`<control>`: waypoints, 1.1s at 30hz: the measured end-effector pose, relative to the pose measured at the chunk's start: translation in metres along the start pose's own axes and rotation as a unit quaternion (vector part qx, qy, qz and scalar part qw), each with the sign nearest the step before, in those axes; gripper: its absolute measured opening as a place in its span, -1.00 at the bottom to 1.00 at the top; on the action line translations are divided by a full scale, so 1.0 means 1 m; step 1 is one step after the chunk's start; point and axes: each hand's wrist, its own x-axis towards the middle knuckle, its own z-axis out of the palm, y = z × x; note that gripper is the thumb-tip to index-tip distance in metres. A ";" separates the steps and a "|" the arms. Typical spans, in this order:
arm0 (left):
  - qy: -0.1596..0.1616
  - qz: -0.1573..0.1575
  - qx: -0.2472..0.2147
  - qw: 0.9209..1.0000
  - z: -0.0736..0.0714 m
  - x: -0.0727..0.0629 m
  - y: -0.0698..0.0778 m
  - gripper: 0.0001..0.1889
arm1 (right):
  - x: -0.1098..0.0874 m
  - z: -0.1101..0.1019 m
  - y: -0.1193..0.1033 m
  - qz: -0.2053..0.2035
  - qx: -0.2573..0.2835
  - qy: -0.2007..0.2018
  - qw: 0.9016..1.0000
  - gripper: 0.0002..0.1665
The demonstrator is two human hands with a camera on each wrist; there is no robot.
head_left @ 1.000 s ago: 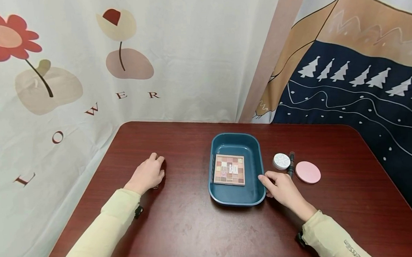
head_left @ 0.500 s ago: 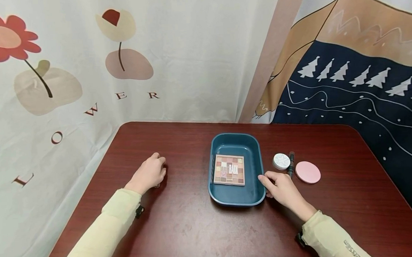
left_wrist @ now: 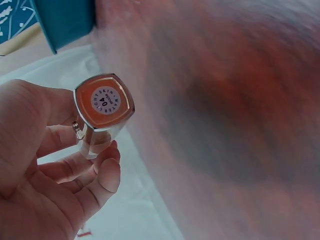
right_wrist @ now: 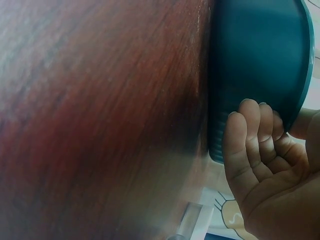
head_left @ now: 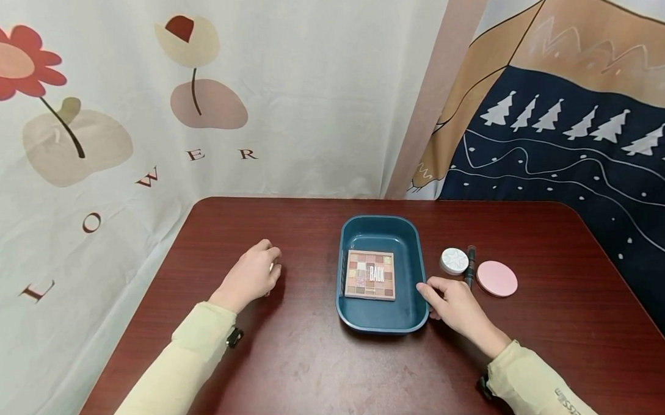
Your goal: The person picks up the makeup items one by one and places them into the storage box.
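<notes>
My left hand (head_left: 251,275) is over the table left of the tray and pinches a small clear tube (left_wrist: 104,107) with an orange, labelled end; the left wrist view shows fingers and thumb (left_wrist: 60,165) curled round it. A teal tray (head_left: 379,218) stands mid-table with an eyeshadow palette (head_left: 370,274) lying flat inside. My right hand (head_left: 454,304) holds the tray's right side, thumb at the rim. In the right wrist view its curled fingers (right_wrist: 250,145) lie against the tray's outer wall (right_wrist: 255,60).
Right of the tray lie a white round jar (head_left: 454,260), a dark slim pen-like stick (head_left: 469,265) and a pink round compact (head_left: 497,278). Printed curtains hang close behind and beside the dark red table (head_left: 316,367).
My left hand has moved right toward the tray, carrying the tube. The right hand, tray and other items have stayed put.
</notes>
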 end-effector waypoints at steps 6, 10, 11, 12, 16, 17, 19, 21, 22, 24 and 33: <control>0.015 0.022 -0.007 1.000 -0.007 0.008 0.016 -0.89 | 0.000 -0.001 0.000 0.001 0.003 -0.001 1.000 -0.57; 0.019 0.033 -0.014 0.999 -0.010 0.012 0.027 -0.89 | 0.000 0.000 0.000 -0.002 0.003 0.000 1.000 -0.57; 0.020 0.035 -0.016 0.999 -0.010 0.013 0.029 -0.89 | 0.000 0.000 0.000 -0.003 0.003 0.000 1.000 -0.57; 0.019 0.036 -0.018 0.999 -0.011 0.014 0.031 -0.89 | 0.000 0.000 0.000 -0.003 0.004 0.001 1.000 -0.57; 0.021 0.044 -0.027 0.998 -0.012 0.017 0.040 -0.86 | 0.000 -0.001 0.000 -0.004 0.003 0.002 1.000 -0.57; 0.021 0.047 -0.028 0.998 -0.012 0.018 0.042 -0.85 | 0.000 -0.001 0.000 -0.003 0.004 0.002 1.000 -0.57; 0.025 0.053 -0.028 0.998 -0.012 0.019 0.046 -0.85 | 0.000 -0.001 -0.001 -0.001 0.004 0.002 1.000 -0.57; 0.027 0.058 -0.029 0.997 -0.012 0.021 0.050 -0.85 | 0.000 -0.001 -0.001 0.001 0.004 0.002 1.000 -0.57; 0.028 0.061 -0.030 0.997 -0.012 0.022 0.052 -0.85 | 0.000 -0.001 -0.001 0.002 0.004 0.002 1.000 -0.57; 0.031 0.065 -0.031 0.997 -0.011 0.023 0.056 -0.85 | 0.000 -0.001 -0.001 0.001 0.004 0.002 1.000 -0.57; 0.047 0.095 -0.037 0.994 -0.010 0.030 0.076 -0.87 | 0.000 -0.001 -0.001 0.002 0.005 0.001 1.000 -0.57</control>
